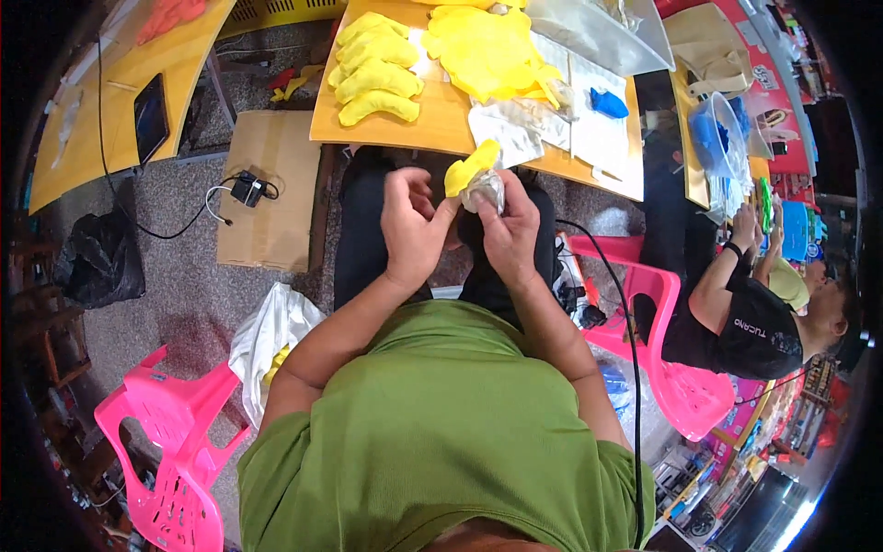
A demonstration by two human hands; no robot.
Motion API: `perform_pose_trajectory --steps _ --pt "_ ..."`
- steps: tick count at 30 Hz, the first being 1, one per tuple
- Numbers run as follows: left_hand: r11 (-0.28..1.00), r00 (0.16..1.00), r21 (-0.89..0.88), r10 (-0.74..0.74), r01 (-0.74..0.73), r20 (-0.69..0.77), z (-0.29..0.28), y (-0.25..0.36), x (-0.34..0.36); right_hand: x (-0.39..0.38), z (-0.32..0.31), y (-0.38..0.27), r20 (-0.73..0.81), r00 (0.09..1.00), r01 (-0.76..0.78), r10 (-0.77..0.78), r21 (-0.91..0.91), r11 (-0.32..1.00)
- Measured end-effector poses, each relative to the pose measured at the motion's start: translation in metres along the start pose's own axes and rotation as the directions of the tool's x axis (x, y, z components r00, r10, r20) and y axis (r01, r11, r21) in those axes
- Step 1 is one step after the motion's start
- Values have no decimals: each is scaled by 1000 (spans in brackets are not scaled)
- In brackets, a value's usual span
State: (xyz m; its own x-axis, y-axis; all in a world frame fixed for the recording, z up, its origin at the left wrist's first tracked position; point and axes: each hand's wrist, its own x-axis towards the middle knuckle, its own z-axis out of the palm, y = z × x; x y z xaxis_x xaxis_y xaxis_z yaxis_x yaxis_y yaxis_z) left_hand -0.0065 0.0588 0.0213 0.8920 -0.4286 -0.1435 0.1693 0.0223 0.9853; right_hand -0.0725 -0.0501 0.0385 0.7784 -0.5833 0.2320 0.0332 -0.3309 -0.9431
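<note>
My right hand (506, 225) is closed around a crumpled whitish wad (485, 191), with a small yellow fabric piece (469, 167) sticking up from it. My left hand (414, 221) is beside it, fingers curled and thumb tip at the yellow piece’s lower edge; whether it grips anything is hidden. On the table (331, 124) above lie several plump, curved yellow fabric pieces (377, 69), a flat heap of yellow pieces (469, 46), white sheets (598, 138) and a small blue item (607, 103).
A co-worker (754, 322) in black sits at right on a pink chair (685, 405), hands raised near a blue tub (717, 129). Another pink chair (166, 414) stands lower left, near a white sack (267, 331). Cardboard (262, 175) with an adapter lies left. A black cable hangs at my right.
</note>
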Motion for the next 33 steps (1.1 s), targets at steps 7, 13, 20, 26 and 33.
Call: perform_pose_trajectory --steps 7,13,20,26,33 --pt "431 629 514 713 -741 309 3 37 39 57 -19 -21 305 942 268 -141 -428 863" --pt "651 815 506 531 -567 230 13 17 72 95 -29 -1 494 869 316 -17 -528 788" --pt "981 960 -108 -131 162 249 9 -2 102 115 -29 31 375 926 40 53 -235 971" --pt "939 915 -118 -278 323 292 6 6 114 121 -30 42 385 923 123 -27 -228 966" --pt "788 941 521 223 -328 255 16 11 111 120 -29 36 434 880 353 -195 -322 879"
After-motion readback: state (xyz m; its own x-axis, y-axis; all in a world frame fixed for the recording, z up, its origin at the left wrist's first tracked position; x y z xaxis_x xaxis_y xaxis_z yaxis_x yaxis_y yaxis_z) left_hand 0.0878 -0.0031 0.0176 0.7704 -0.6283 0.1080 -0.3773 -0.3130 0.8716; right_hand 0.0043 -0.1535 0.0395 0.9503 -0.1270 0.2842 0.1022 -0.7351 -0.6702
